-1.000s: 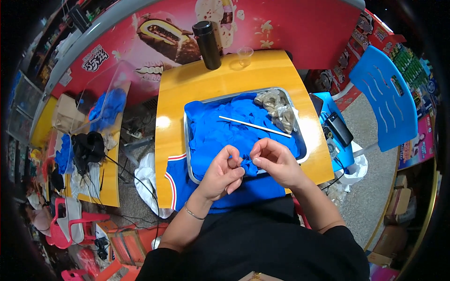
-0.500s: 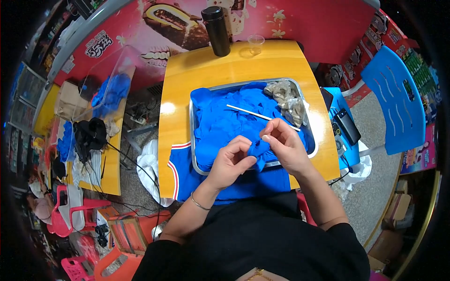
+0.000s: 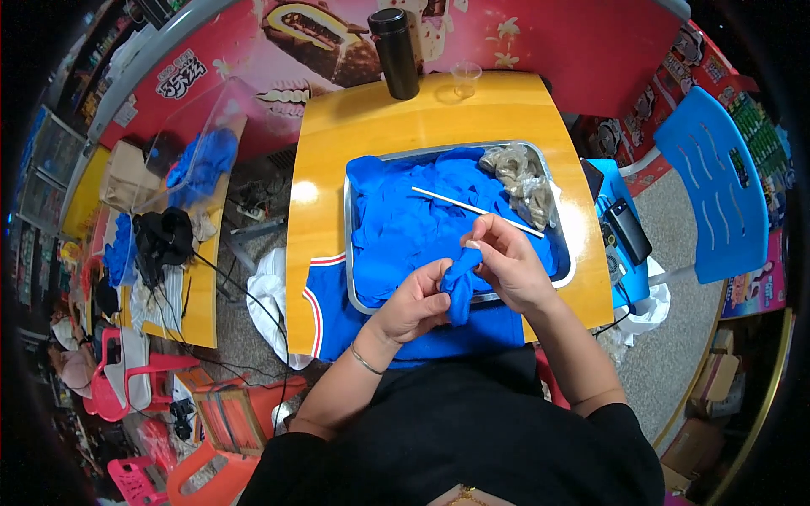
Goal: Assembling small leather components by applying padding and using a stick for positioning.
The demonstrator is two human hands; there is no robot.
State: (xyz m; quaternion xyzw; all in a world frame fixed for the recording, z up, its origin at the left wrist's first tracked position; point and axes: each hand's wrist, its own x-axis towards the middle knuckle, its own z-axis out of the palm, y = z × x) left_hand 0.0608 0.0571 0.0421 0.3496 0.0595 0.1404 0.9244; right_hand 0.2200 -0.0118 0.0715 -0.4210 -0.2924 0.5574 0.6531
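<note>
Over the near edge of a metal tray (image 3: 349, 253), I hold a bunched strip of blue cloth (image 3: 458, 293). My left hand (image 3: 412, 305) pinches its lower left side between thumb and fingers. The fingertips of my right hand (image 3: 513, 266) close on its upper end. Many loose blue cloth pieces (image 3: 396, 228) fill the tray, and a thin white stick (image 3: 456, 201) lies slanting across them. A clear plastic bag of brownish, shiny items (image 3: 519, 173), whose kind I cannot make out, rests in the far right corner. Blue cloth with red and white trim (image 3: 317, 314) lies under the tray's near side.
On the yellow table (image 3: 337, 126), a black flask (image 3: 394, 55) and a clear plastic cup (image 3: 466, 78) stand at the far edge. A blue chair (image 3: 717, 185) is at right; another blue seat holds a black power bank-like block (image 3: 627, 230). Cables (image 3: 253, 350) hang at left.
The blue cloth is now more gathered and twisted, and hangs lower between my hands. My left hand has shifted slightly down; my right fingers still pinch its upper end.
</note>
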